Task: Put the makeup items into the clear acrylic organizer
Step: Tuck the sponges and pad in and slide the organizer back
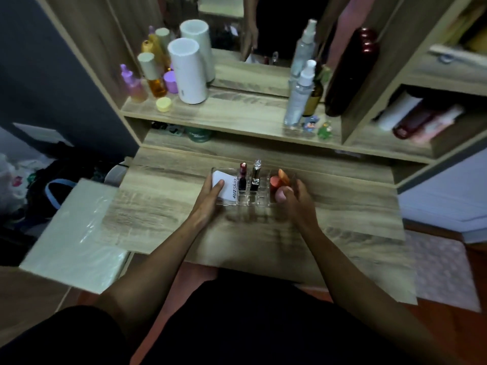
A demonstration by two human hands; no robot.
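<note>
Lower centre of frame: both forearms reaching up over the bare wood-grain desk [163,214], wide open room left and right of them. Left hand [210,197] just left of centre, fingers extended and loosely open, thumb resting on a white sachet [226,184] lying in the left compartment of the clear acrylic organizer [247,200]. Right hand [295,197] just right of centre, fingers curled against the organizer's right end, thumb beside an orange compact [279,180] standing open in the right compartment; whether gripping or only touching, cannot tell. Between the hands, in the small middle slots: a dark red lipstick [242,176] and a black-and-silver lipstick [255,173], both upright. Front slots empty. Organizer well back from the near desk edge, close to the rear edge. Farther up: shelf [237,114] with white cylinder [187,72] upper left, spray bottle [299,96] right of centre.
</note>
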